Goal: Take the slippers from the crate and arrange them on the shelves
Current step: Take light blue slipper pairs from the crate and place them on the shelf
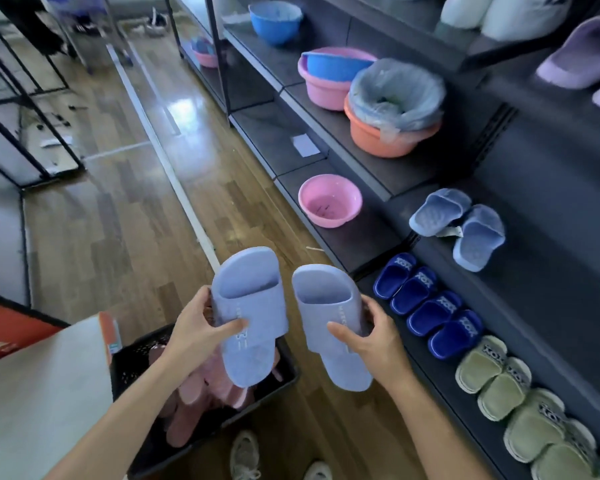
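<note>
I hold a pair of light blue slippers above the floor, toes pointing away from me. My left hand (pixel 201 327) grips the left slipper (pixel 248 306) by its strap. My right hand (pixel 371 337) grips the right slipper (pixel 326 306) the same way. Below my left arm stands the black crate (pixel 284 375) with several pink slippers (pixel 194 410) inside. To the right, the dark shelves (pixel 520 299) carry dark blue slippers (pixel 426 303), green slippers (pixel 506 389) and a light blue pair (pixel 461 226).
Higher shelves hold pink, blue and orange basins (pixel 329 200), one lined with a plastic bag (pixel 395 91), plus purple slippers (pixel 582 53). A white and orange box (pixel 45 382) sits left of the crate. Wooden floor (pixel 118 220) stretches ahead; a black frame rack (pixel 25 126) stands far left.
</note>
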{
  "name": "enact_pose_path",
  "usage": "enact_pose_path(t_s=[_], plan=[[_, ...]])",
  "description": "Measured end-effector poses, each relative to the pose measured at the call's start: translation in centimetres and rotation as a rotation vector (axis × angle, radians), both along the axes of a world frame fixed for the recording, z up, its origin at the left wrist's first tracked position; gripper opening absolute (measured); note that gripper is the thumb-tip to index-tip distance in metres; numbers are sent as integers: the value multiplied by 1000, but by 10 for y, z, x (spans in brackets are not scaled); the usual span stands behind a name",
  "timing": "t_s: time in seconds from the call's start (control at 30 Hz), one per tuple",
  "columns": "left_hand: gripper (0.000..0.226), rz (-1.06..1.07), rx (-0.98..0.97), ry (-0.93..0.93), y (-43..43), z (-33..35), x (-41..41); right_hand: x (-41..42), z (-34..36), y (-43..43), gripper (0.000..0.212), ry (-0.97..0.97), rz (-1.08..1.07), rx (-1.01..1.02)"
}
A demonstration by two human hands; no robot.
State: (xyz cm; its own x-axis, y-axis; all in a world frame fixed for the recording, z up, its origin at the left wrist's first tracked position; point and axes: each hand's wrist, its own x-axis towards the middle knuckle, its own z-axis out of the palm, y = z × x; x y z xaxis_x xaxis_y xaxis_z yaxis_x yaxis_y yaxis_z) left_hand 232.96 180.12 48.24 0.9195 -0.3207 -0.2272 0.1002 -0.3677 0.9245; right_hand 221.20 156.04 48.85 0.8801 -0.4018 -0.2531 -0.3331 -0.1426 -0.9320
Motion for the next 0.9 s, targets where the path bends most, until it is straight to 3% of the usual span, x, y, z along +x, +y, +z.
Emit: enact_pose_path(t_s=[0.27, 0.7, 0.9], plan=[[61, -173, -67, -64, -93, 54, -24, -79, 35, -70, 82, -20, -220, -44], [71, -622, -133, 43, -243, 62, -21, -141, 39, -135, 75, 19, -663, -66], [40, -809, -74, 84, -309, 45, 3, -127, 34, -156, 74, 2, -858, -61]])
